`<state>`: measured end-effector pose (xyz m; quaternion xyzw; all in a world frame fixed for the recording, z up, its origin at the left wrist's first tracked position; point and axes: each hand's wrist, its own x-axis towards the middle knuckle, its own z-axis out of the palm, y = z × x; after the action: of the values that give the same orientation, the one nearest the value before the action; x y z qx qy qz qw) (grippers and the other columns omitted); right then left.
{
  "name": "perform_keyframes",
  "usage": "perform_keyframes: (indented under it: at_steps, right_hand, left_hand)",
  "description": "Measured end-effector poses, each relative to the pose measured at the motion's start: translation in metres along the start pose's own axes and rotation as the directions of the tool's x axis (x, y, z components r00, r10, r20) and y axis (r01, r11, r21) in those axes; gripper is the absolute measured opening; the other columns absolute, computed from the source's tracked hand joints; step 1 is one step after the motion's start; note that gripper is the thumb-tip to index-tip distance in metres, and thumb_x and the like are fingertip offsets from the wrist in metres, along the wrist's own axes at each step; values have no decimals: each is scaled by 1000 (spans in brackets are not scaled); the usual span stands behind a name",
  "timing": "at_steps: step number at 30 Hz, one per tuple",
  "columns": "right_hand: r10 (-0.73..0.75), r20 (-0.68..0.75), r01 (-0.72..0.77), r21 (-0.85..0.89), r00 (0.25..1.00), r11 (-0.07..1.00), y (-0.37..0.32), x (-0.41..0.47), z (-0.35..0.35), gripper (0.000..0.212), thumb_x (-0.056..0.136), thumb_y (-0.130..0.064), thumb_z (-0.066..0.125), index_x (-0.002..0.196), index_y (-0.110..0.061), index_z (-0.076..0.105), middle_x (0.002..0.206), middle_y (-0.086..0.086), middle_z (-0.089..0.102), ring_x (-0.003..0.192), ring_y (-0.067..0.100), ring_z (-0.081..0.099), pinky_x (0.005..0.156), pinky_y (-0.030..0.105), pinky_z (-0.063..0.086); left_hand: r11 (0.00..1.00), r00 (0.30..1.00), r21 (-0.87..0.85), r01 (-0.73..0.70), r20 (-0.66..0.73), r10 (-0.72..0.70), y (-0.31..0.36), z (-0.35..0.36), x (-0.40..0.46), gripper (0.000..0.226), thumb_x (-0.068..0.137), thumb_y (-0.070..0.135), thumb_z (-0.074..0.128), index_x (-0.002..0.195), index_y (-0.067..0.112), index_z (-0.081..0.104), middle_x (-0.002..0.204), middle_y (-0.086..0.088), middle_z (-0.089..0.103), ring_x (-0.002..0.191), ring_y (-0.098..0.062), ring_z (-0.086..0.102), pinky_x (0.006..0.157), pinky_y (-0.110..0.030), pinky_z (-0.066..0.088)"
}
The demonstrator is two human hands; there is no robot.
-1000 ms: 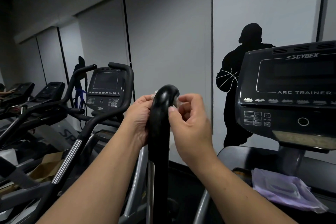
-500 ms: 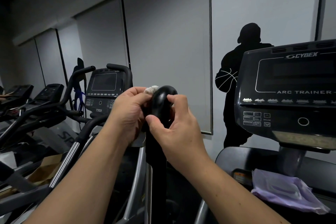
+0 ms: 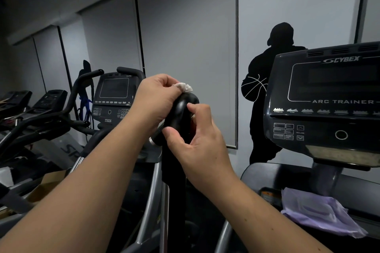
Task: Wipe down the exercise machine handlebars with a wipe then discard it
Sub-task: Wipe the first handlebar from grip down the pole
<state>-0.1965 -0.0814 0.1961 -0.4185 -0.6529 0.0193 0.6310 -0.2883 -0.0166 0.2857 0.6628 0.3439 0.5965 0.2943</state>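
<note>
Cybex Arc Trainer console at my right of frame, crumpled lilac cloth lower right below it, black basketball-player wall silhouette behind, second console marked 750A centre left, cardboard box lower left

The console on the right carried the brand "CYBEX" in pale letters across its top edge, and "ARC TRAINER" ran beneath its dark screen. Among its buttons, a small word between the up and down arrows looked like "INCLINE" (too fine to be sure). The farther console on the left bore "750A" on its lower part. Its other button labels were too small to read.
</note>
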Motion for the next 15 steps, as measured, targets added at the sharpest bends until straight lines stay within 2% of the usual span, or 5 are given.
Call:
perform_keyframes:
  at_steps: [3,7,9,12,15]
  right_hand:
    - [-1,17,1,31,1000,1000,0,0,0,37,86,-47,63,112,-42,37,104,-2,62,84,22,67,69,47,59]
    - [-10,17,10,19,1000,1000,1,-1,0,38,88,-44,66,111,-42,36,104,-3,62,86,21,67,70,47,58]
    - [-13,18,12,20,1000,1000,1,-1,-1,39,88,-45,65,114,-41,36,104,-3,62,87,21,66,71,47,58]
    - [-6,36,5,9,999,1000,2,-1,-3,41,89,-44,66,118,-38,37,104,-3,61,86,19,66,69,46,58]
    - [-19,31,19,4,999,1000,2,0,-3,40,89,-44,66,117,-37,37,103,-3,62,85,19,65,69,46,57]
  left_hand:
    - [999,999,43,-32,35,31,2,-7,-3,22,76,22,83,85,6,72,79,-9,70,70,-15,61,71,-33,52]
    - [989,998,141,-45,51,38,10,2,2,12,82,17,79,85,8,73,76,-1,68,67,-11,59,66,-28,52]
    - [980,997,191,-54,60,43,14,4,3,11,81,18,79,84,9,73,78,-4,71,70,-14,61,69,-31,56]
    - [971,993,226,-78,100,56,20,-1,-2,11,77,17,83,81,10,74,83,-9,75,76,-27,70,79,-42,60]
    - [957,990,269,-111,113,83,23,3,-1,8,76,15,81,78,11,74,72,-3,72,66,-16,64,69,-32,56]
